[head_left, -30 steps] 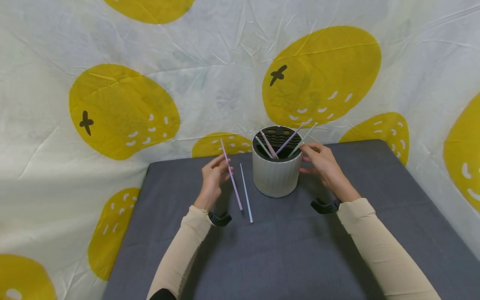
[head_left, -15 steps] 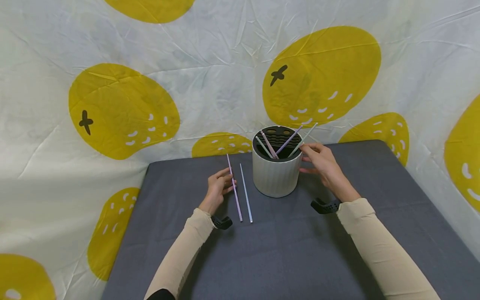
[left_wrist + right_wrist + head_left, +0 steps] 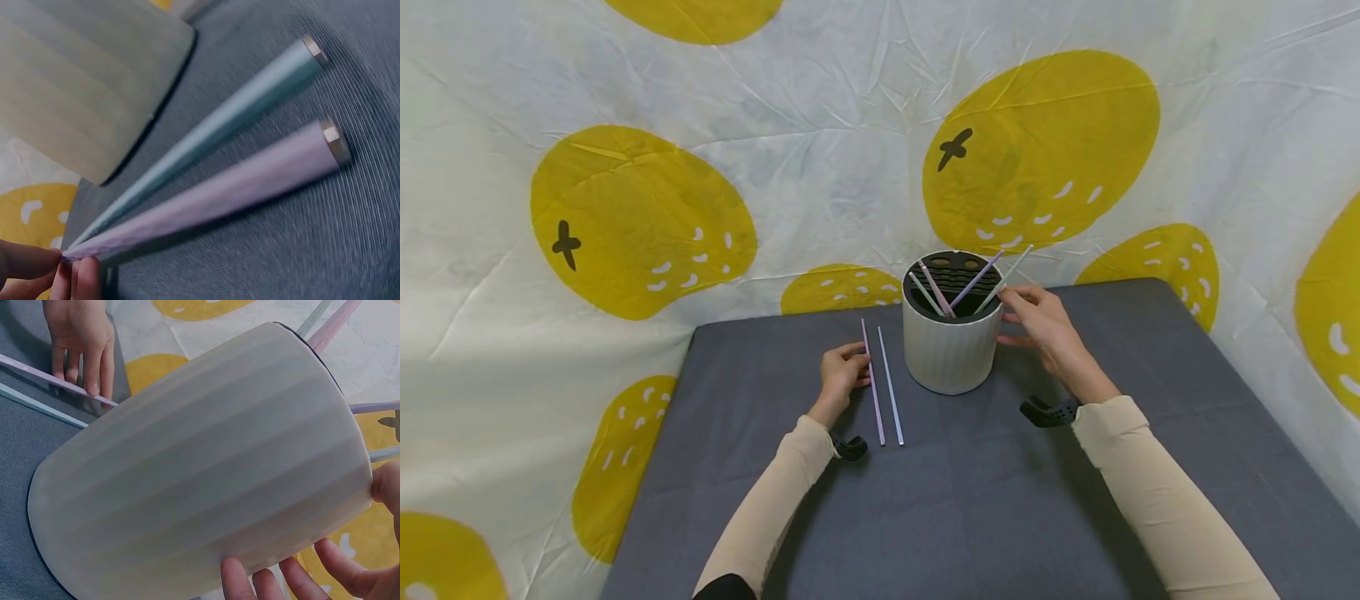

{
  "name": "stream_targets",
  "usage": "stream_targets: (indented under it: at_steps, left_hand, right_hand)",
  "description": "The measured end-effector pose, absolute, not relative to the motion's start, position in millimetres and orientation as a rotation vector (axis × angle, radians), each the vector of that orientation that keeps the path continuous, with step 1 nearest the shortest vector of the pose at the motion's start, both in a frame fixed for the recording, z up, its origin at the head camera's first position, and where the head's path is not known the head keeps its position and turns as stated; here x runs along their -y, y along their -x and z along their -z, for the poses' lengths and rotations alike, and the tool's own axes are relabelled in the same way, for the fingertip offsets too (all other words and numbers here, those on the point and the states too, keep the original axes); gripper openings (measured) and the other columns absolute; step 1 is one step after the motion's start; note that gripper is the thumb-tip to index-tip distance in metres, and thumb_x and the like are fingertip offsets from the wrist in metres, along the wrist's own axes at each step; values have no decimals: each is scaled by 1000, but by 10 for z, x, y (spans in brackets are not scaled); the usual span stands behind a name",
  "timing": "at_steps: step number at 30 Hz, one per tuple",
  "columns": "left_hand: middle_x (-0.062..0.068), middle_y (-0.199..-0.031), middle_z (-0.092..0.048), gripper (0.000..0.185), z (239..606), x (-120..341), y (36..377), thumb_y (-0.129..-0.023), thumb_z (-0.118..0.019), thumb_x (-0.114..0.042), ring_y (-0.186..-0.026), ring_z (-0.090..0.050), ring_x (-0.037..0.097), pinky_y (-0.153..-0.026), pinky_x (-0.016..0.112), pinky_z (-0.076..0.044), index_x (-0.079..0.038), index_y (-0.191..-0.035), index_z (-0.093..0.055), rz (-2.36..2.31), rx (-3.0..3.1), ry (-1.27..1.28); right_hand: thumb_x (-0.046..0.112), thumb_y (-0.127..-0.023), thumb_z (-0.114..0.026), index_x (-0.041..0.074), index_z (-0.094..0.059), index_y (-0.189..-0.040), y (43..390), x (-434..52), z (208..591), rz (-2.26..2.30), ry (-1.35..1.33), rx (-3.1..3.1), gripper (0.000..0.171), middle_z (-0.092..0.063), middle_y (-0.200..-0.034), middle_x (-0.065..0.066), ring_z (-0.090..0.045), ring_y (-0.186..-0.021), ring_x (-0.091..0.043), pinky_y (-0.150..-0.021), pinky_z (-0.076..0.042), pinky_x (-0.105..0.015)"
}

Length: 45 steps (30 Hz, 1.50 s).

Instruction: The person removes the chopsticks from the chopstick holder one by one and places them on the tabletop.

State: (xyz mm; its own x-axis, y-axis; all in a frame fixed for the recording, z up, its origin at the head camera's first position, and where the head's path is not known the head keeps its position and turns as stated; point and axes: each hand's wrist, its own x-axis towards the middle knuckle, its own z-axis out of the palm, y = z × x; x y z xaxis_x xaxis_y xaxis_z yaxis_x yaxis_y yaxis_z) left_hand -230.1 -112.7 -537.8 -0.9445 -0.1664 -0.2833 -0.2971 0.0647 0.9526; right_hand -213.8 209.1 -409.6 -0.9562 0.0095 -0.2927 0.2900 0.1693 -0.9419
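My left hand (image 3: 842, 371) pinches a pale purple chopstick (image 3: 876, 404) near its thin far end. Its metal-capped thick end (image 3: 334, 140) points toward me, on or just above the cloth. A light blue chopstick (image 3: 891, 387) lies alongside to the right, almost parallel. A ribbed off-white utensil holder (image 3: 951, 354) with a black slotted insert stands upright further right. Several chopsticks lean in it, pink, purple and pale green among them. My right hand (image 3: 1052, 329) rests its fingertips on the holder's right side and rim, as the right wrist view shows.
A dark grey cloth (image 3: 970, 500) covers the table. Behind it hangs a white sheet (image 3: 827, 192) printed with large yellow fruit shapes. The holder stands near the table's back edge. Each wrist wears a black band (image 3: 1051, 412).
My left hand has brought the purple chopstick down and toward me, turning it nearly parallel to the light blue one. My right hand and the holder have stayed in place.
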Motion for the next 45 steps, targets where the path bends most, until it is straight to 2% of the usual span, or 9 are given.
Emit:
stream_targets:
  at_steps: [5, 12, 17, 19, 22, 27, 34, 40, 45]
  left_hand:
    - [22, -103, -77, 34, 5397, 1098, 2299, -96, -68, 0, -56, -61, 10, -49, 25, -58, 0, -130, -71, -1874, -2449, 378]
    - [14, -86, -77, 23, 5410, 1070, 2326, -94, -69, -2, -52, -66, 10, -46, 25, -57, -4, -115, -78, -1506, -2822, 250]
    - [10, -85, -77, 20, 5434, 1050, 2330, -95, -70, -6, -50, -67, 12, -46, 25, -56, -7, -113, -79, -1381, -2937, 229]
    - [8, -86, -77, 20, 5440, 1037, 2323, -95, -72, -8, -51, -69, 14, -49, 29, -59, -6, -115, -77, -1346, -2970, 207]
    - [7, -87, -77, 22, 5443, 1010, 2307, -93, -77, -12, -62, -71, 19, -67, 38, -62, -5, -114, -76, -1242, -3045, 143]
    - [10, -87, -71, 23, 5439, 968, 2280, -89, -79, -8, -84, -68, 29, -84, 51, -57, -2, -111, -74, -1111, -3138, 57]
    - [11, -89, -68, 24, 5435, 950, 2258, -89, -76, -6, -87, -68, 33, -83, 52, -58, -1, -112, -74, -1058, -3163, 54]
    - [19, -104, -72, 23, 5396, 894, 2213, -97, -69, -11, -90, -72, 42, -77, 57, -60, -3, -118, -72, -833, -3284, -15]
    - [11, -105, -72, 23, 5243, 827, 2180, -101, -65, -17, -92, -70, 35, -74, 53, -60, -8, -120, -74, -870, -3356, -35]
  right_hand:
    - [51, -105, -55, 5, -39, -158, 2138, -2084, 4085, 1871, -286, -2222, 71, -34, -164, -18, -44, -146, -40, -92, -63, -40]
    - [51, -105, -55, 5, -39, -158, 2149, -2082, 4082, 1877, -289, -2222, 72, -35, -163, -18, -44, -145, -39, -100, -60, -48]
    - [51, -105, -55, 5, -40, -157, 2154, -2081, 4089, 1885, -298, -2215, 71, -36, -161, -18, -45, -144, -39, -99, -60, -47]
    - [51, -105, -55, 5, -40, -157, 2152, -2082, 4092, 1887, -301, -2213, 71, -36, -161, -17, -45, -144, -39, -100, -60, -48]
    - [50, -105, -55, 5, -40, -157, 2147, -2088, 4096, 1889, -302, -2214, 70, -36, -161, -17, -45, -144, -39, -101, -58, -49]
    - [50, -105, -54, 6, -40, -157, 2140, -2097, 4100, 1888, -304, -2217, 70, -36, -162, -17, -45, -144, -39, -100, -59, -48]
    - [51, -105, -54, 5, -41, -156, 2137, -2102, 4109, 1894, -294, -2220, 70, -37, -160, -17, -46, -143, -38, -98, -60, -47]
    - [49, -105, -55, 3, -43, -153, 2149, -2098, 4126, 1899, -291, -2225, 67, -38, -155, -17, -47, -142, -39, -93, -63, -43]
    - [49, -105, -55, 3, -44, -152, 2150, -2094, 4128, 1898, -292, -2234, 67, -39, -155, -17, -48, -141, -39, -91, -64, -42]
